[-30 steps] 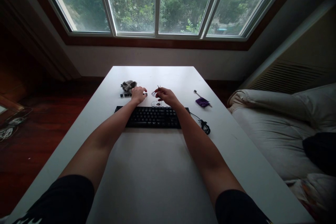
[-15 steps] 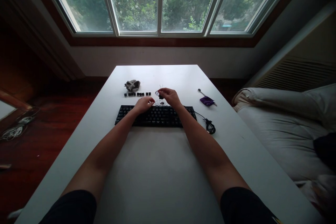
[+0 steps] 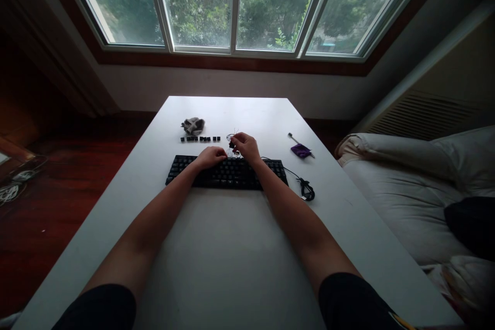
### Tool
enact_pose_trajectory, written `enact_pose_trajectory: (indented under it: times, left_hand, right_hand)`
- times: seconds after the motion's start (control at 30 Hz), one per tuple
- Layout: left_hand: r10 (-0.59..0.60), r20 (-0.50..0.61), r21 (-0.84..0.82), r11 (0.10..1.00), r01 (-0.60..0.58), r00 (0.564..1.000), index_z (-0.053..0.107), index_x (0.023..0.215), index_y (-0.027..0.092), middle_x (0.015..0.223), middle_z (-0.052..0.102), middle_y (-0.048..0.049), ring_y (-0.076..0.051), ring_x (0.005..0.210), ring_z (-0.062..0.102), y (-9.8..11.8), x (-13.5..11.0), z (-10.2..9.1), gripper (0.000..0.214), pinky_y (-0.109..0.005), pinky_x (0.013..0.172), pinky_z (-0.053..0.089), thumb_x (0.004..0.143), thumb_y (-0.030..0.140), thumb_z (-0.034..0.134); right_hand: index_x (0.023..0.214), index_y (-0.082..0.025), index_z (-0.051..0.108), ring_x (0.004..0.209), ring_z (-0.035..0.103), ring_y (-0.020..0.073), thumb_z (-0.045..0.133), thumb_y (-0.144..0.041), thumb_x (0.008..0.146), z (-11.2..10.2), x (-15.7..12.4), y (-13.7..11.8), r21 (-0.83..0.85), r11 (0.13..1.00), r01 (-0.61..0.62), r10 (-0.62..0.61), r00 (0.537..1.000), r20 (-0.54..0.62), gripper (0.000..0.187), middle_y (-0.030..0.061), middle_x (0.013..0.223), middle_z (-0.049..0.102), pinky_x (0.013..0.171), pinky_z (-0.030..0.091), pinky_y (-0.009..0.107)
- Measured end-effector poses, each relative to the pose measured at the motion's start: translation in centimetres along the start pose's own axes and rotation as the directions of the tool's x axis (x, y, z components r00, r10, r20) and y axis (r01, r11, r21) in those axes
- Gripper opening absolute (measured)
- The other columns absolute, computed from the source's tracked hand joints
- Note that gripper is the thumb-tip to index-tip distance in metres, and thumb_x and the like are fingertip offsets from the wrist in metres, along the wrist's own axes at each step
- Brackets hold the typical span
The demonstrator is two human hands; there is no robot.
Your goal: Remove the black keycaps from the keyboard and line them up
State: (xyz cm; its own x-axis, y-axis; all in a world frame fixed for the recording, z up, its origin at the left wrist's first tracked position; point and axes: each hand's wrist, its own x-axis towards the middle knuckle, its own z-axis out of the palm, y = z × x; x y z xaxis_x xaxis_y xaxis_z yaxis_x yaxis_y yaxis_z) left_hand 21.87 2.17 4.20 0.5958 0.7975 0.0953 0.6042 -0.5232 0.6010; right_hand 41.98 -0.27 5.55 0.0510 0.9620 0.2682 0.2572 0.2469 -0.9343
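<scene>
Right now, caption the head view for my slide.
Left hand and right hand at the far edge of a black keyboard, loose keys lined up beyond.

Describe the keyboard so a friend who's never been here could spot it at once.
Find the white table below the window. Beneath the two forearms lies the keyboard, a bundled black cable off its right end. Unlike the purple item and grey crumpled item nearby, it is a long black slab covered in keys.

Your left arm (image 3: 152, 224) and right arm (image 3: 296, 216) reach forward, converging. Left hand (image 3: 211, 156): palm down, fingers curled. Right hand (image 3: 246, 146): just beside it, slightly farther forward, thumb and fingers pinched.
</scene>
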Motion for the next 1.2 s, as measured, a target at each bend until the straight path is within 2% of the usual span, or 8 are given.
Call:
enact_pose_trajectory:
  times: [0.23, 0.33, 0.43, 0.57, 0.7, 0.9, 1.07, 1.2]
  left_hand:
    - [0.004, 0.004, 0.004, 1.000, -0.004, 1.000, 0.080, 0.100, 0.021, 0.097, 0.079, -0.0044, -0.020, 0.089, 0.070, -0.5, 0.2, 0.2, 0.025, -0.029, 0.081, 0.051, 0.087, 0.032, 0.062]
    - [-0.013, 0.004, -0.001, 1.000, 0.013, 1.000, 0.079, 0.102, 0.021, 0.097, 0.078, -0.0040, -0.020, 0.090, 0.070, -0.7, 0.2, 0.3, 0.027, -0.029, 0.081, 0.052, 0.087, 0.033, 0.061]
    - [-0.007, 0.007, -0.026, 1.000, 0.007, 1.000, 0.079, 0.103, 0.022, 0.097, 0.078, -0.0035, -0.020, 0.090, 0.070, -0.8, 0.0, 0.1, 0.028, -0.030, 0.084, 0.053, 0.087, 0.033, 0.060]
    - [0.039, 0.044, -0.096, 0.995, -0.035, 0.998, 0.079, 0.107, 0.021, 0.100, 0.078, -0.0035, -0.019, 0.090, 0.070, -0.2, -0.4, -0.4, 0.030, -0.029, 0.086, 0.054, 0.085, 0.032, 0.061]
    - [0.085, 0.044, -0.125, 0.989, -0.079, 0.995, 0.078, 0.108, 0.020, 0.103, 0.077, -0.0039, -0.018, 0.090, 0.070, 0.6, -0.7, -0.5, 0.031, -0.028, 0.084, 0.054, 0.084, 0.030, 0.062]
    - [0.117, 0.015, -0.068, 0.991, -0.116, 0.993, 0.078, 0.106, 0.021, 0.100, 0.076, -0.0039, -0.018, 0.086, 0.069, 1.2, -0.7, -0.2, 0.027, -0.028, 0.079, 0.054, 0.085, 0.031, 0.064]
    - [0.125, 0.000, 0.016, 0.992, -0.125, 0.992, 0.078, 0.104, 0.022, 0.101, 0.075, -0.0043, -0.018, 0.087, 0.068, 1.5, -0.8, -0.1, 0.025, -0.028, 0.079, 0.053, 0.088, 0.032, 0.061]
    - [0.139, 0.008, 0.093, 0.986, -0.140, 0.990, 0.076, 0.105, 0.023, 0.104, 0.073, -0.0045, -0.020, 0.092, 0.067, 1.9, -0.9, -0.1, 0.024, -0.029, 0.082, 0.052, 0.091, 0.031, 0.059]
  right_hand:
    - [0.091, -0.021, 0.064, 0.052, 0.070, 0.0118, 0.062, -0.043, 0.092, 0.3, -0.3, -0.8, -0.218, 0.976, 0.017, -0.012, 1.000, 0.022, 0.022, -0.0004, 0.081, 0.073, 0.050, 0.047, 0.019]
    - [0.088, -0.022, 0.063, 0.056, 0.070, 0.0115, 0.062, -0.038, 0.092, 0.5, -0.7, -1.8, -0.284, 0.952, 0.113, -0.080, 0.989, 0.123, 0.017, -0.0025, 0.078, 0.072, 0.059, 0.049, 0.021]
    - [0.086, -0.023, 0.062, 0.062, 0.069, 0.0134, 0.065, -0.032, 0.088, 0.1, -1.0, -2.8, -0.351, 0.905, 0.241, -0.167, 0.959, 0.229, 0.009, -0.0024, 0.078, 0.072, 0.062, 0.048, 0.023]
    - [0.090, -0.024, 0.063, 0.060, 0.065, 0.0138, 0.065, -0.024, 0.084, -1.3, -1.2, -3.7, -0.427, 0.857, 0.287, -0.184, 0.946, 0.267, 0.007, -0.0034, 0.071, 0.069, 0.062, 0.045, 0.024]
    - [0.101, -0.025, 0.066, 0.059, 0.064, 0.0122, 0.062, -0.019, 0.082, -2.9, -1.4, -3.9, -0.375, 0.883, 0.284, -0.163, 0.933, 0.322, 0.020, -0.0042, 0.073, 0.070, 0.063, 0.045, 0.023]
    - [0.095, -0.021, 0.074, 0.062, 0.065, 0.0135, 0.061, -0.018, 0.081, -4.6, -1.4, -4.1, -0.309, 0.916, 0.258, -0.099, 0.888, 0.448, 0.020, -0.0025, 0.066, 0.069, 0.061, 0.045, 0.023]
    - [0.100, -0.021, 0.077, 0.068, 0.070, 0.0149, 0.062, -0.019, 0.083, -5.5, -1.1, -4.1, -0.259, 0.952, 0.165, -0.010, 0.860, 0.509, 0.023, -0.0006, 0.073, 0.075, 0.061, 0.048, 0.022]
    - [0.105, -0.021, 0.076, 0.078, 0.076, 0.0169, 0.065, -0.024, 0.085, -6.3, -0.8, -3.4, -0.170, 0.984, 0.045, 0.056, 0.835, 0.547, 0.023, 0.0020, 0.085, 0.078, 0.066, 0.054, 0.023]
